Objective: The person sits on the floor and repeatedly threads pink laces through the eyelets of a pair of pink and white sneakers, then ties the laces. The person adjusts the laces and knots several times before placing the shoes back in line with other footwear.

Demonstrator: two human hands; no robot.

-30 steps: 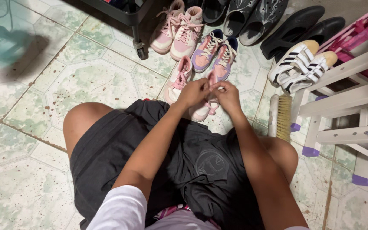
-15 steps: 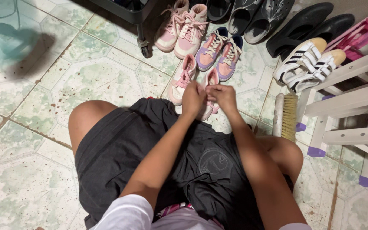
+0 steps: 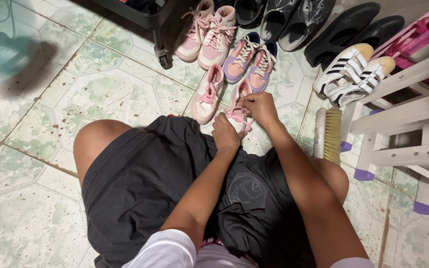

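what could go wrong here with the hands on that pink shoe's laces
The right hand pinches the pink laces while the left hand holds the near end of the pink sneaker; a slipped lace could let the knot come loose. The matching sneaker lies close alongside, so a tug might nudge it. The scrub brush lies by the right forearm and could get knocked.

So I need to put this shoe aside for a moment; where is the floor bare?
Bare tile lies left of the pink sneaker pair the hands work on, below the black cart's wheel. It is crowded ahead with rows of shoes, and to the right by the scrub brush and white rack.
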